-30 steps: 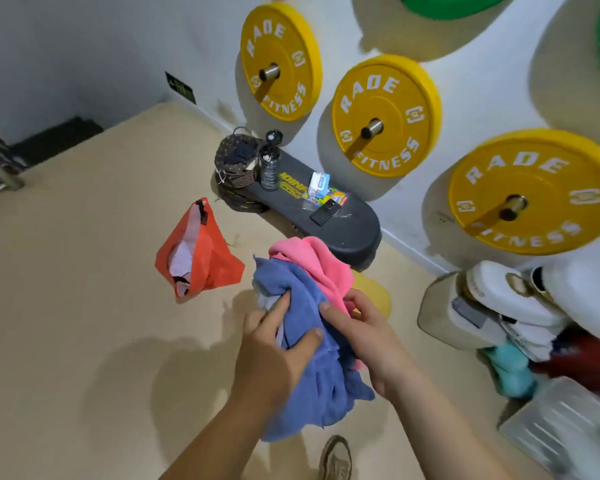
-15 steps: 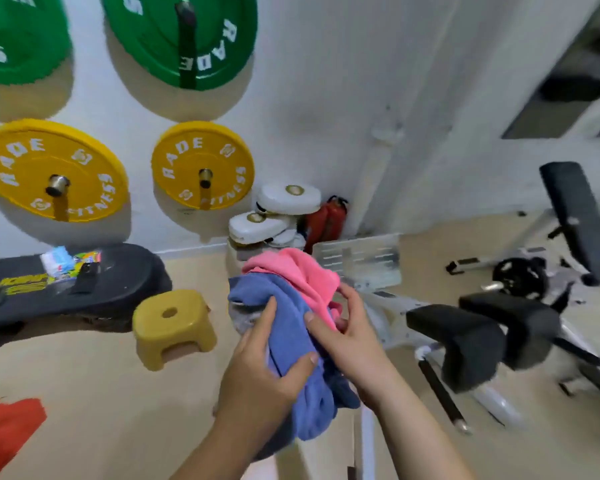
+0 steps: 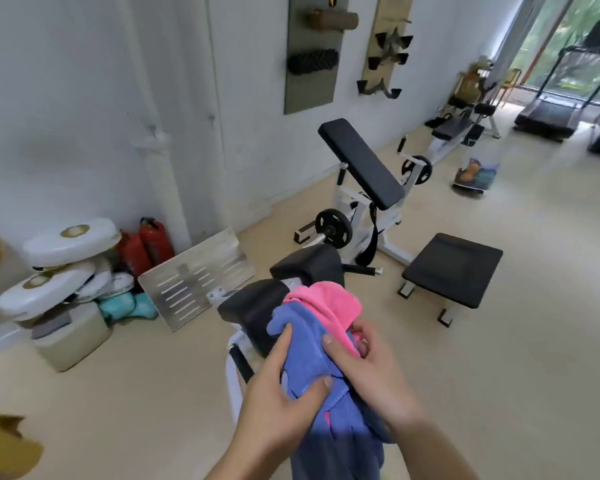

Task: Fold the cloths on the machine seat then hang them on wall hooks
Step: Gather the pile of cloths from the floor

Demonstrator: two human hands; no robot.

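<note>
I carry a bundle of cloths in front of me. A blue cloth (image 3: 309, 344) hangs down between my hands and a pink cloth (image 3: 329, 303) bunches on top of it. My left hand (image 3: 281, 393) grips the blue cloth from the left, thumb across its front. My right hand (image 3: 368, 368) holds the bundle from the right, fingers round the pink and blue folds. A white-framed machine with a square black seat (image 3: 454, 268) and a slanted black pad (image 3: 361, 161) stands just beyond. Black wall hooks (image 3: 385, 64) hang on a board on the far wall.
Black padded rollers (image 3: 305, 265) of the machine sit right under the bundle. White discs (image 3: 63, 258), red extinguishers (image 3: 146, 244) and a metal plate (image 3: 198, 275) lean at the left wall. A yellow stool's edge (image 3: 4, 445) shows bottom left. Treadmills (image 3: 561, 109) stand far right.
My view has swung right, from the yellow weight plates and the black board to the white machine and the hook boards. Both hands keep the same hold on the bundle.
</note>
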